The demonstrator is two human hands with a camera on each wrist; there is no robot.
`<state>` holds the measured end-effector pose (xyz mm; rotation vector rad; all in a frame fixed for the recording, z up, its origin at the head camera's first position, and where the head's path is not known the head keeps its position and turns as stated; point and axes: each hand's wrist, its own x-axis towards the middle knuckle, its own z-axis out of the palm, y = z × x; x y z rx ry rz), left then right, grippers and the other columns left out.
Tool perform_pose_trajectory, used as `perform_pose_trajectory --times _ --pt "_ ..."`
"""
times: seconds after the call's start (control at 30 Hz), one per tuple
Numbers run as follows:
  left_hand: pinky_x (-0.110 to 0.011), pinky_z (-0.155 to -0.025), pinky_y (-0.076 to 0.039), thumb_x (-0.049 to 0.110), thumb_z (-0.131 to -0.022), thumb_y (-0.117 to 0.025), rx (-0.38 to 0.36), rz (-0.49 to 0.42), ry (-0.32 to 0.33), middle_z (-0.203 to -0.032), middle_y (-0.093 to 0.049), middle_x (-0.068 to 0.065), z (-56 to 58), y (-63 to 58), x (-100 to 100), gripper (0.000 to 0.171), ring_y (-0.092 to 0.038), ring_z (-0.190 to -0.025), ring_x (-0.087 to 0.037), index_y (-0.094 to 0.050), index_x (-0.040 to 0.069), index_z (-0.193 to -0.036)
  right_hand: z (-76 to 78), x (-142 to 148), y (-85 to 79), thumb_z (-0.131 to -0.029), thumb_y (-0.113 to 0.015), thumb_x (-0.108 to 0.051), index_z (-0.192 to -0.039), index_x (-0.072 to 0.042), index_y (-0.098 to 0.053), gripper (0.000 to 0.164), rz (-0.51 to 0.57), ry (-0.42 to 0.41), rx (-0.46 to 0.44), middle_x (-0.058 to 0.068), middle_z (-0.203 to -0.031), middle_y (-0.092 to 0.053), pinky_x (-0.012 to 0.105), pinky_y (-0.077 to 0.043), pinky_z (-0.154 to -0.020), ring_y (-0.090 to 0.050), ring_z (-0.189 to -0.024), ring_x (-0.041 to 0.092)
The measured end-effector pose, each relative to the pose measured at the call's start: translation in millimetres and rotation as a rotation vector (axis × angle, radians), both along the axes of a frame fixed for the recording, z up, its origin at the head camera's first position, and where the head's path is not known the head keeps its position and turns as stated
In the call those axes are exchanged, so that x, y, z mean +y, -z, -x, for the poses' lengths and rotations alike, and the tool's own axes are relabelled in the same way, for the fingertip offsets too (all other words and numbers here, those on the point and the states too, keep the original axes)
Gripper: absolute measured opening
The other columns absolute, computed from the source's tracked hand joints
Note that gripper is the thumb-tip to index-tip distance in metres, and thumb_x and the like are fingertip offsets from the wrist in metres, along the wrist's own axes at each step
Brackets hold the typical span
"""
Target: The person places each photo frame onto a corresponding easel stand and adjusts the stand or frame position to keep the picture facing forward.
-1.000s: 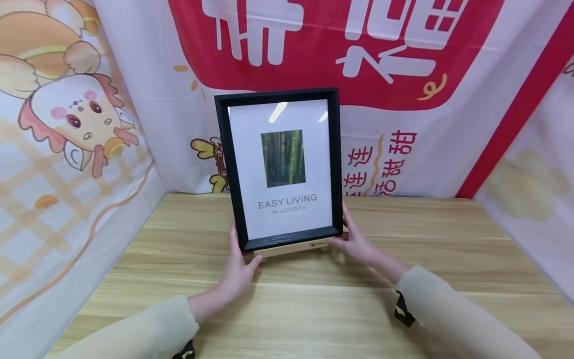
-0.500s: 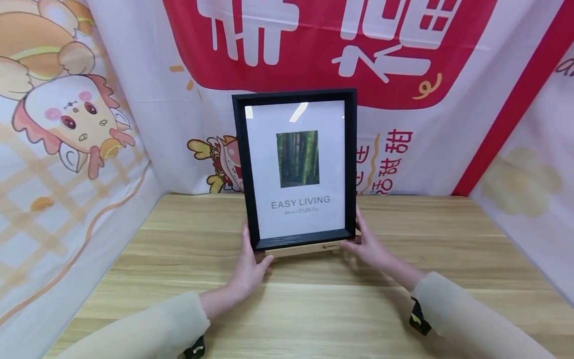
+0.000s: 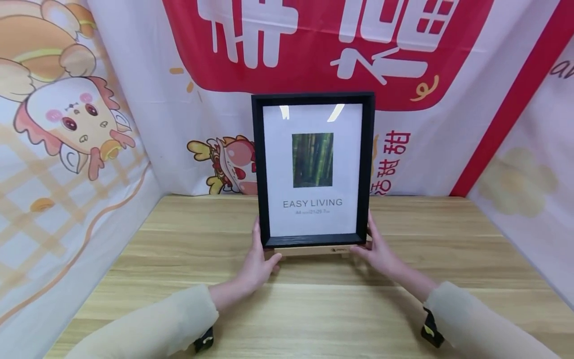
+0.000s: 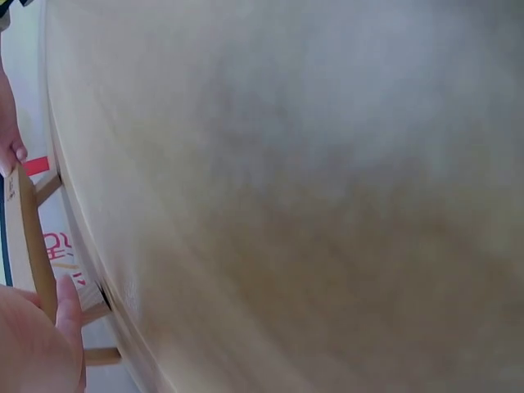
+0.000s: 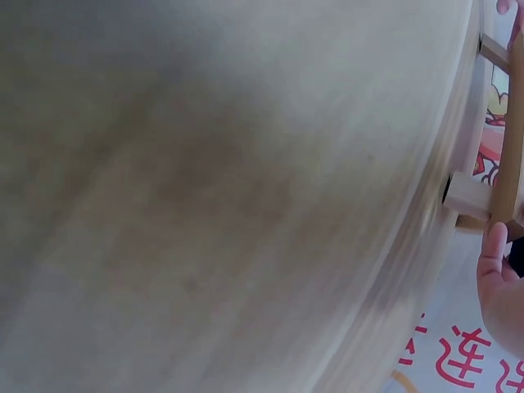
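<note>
A black picture frame (image 3: 369, 164) stands upright on a light wooden easel, showing a bamboo print (image 3: 312, 160) above the words "EASY LIVING". The easel's front ledge (image 3: 309, 251) runs beneath the frame. My left hand (image 3: 256, 269) grips the ledge's left end, thumb in front and fingers up along the side. At the right end my right hand (image 3: 381, 255) holds the ledge in a similar way. Both wrist views show the ledge from low down, with wooden easel legs (image 5: 471, 196) reaching to the table. Most of the easel is hidden behind the frame.
The wood-grain table (image 3: 314, 314) spreads around the easel. A white and red printed cloth (image 3: 215, 117) hangs behind it, and printed cloths line the left (image 3: 58, 199) and right (image 3: 529, 239) sides.
Both hands have shifted the easel and frame to the right. The frame, tilted in the view before, now looks nearly straight. Both grips stay the same.
</note>
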<state>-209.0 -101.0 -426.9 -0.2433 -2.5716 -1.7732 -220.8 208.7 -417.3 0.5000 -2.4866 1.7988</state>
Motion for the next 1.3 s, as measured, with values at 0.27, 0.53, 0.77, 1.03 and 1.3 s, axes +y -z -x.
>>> perform_pose_trajectory --times 0.27,0.53,0.77,1.03,1.3 --pt "-0.035 -0.060 -0.058 -0.006 -0.090 -0.063 0.015 -0.018 0.070 -0.151 -0.035 -0.017 8.8 -2.1 2.3 0.114 -0.062 -0.089 -0.028 0.015 0.055 -0.146 -11.5 3.1 -1.4 -0.085 -0.062 0.016 -0.155 -0.024 0.013 0.110 -0.015 0.064 -0.013 0.036 -0.153 -0.007 0.026 -0.054 -0.082 -0.049 -0.114 0.056" --pt "-0.034 -0.063 -0.058 -0.005 -0.091 -0.062 0.001 -0.023 0.091 -0.152 -0.033 -0.019 12.9 -3.3 4.7 0.111 -0.060 -0.101 -0.031 0.015 0.052 -0.147 -15.0 4.4 -2.4 -0.084 -0.063 0.017 -0.156 -0.027 0.011 0.112 -0.023 0.082 0.002 0.030 -0.155 -0.007 0.026 -0.054 -0.082 -0.040 -0.123 0.056" --pt "-0.033 -0.062 -0.058 -0.005 -0.090 -0.063 -0.010 -0.016 0.075 -0.152 -0.032 -0.020 13.9 -3.1 5.5 0.113 -0.062 -0.094 -0.031 0.015 0.051 -0.148 -15.4 4.9 -3.7 -0.085 -0.064 0.016 -0.156 -0.029 0.010 0.112 -0.034 0.090 0.003 0.029 -0.156 -0.009 0.026 -0.054 -0.080 -0.036 -0.127 0.054" --pt "-0.037 -0.062 -0.058 -0.005 -0.089 -0.064 -0.025 -0.017 0.066 -0.150 -0.030 -0.029 11.6 -2.4 7.6 0.115 -0.064 -0.069 -0.028 0.016 0.052 -0.147 -14.6 8.8 -0.7 -0.085 -0.065 0.014 -0.156 -0.028 0.010 0.111 -0.076 0.078 0.026 0.027 -0.157 -0.009 0.030 -0.053 -0.087 -0.028 -0.133 0.052" --pt "-0.036 -0.063 -0.058 -0.002 -0.090 -0.064 -0.033 -0.010 0.054 -0.150 -0.031 -0.028 8.3 -2.8 9.2 0.113 -0.064 -0.067 -0.027 0.017 0.052 -0.147 -13.2 12.2 1.2 -0.085 -0.064 0.015 -0.155 -0.028 0.012 0.112 -0.061 0.032 0.045 0.029 -0.156 -0.006 0.029 -0.053 -0.085 -0.032 -0.129 0.055"
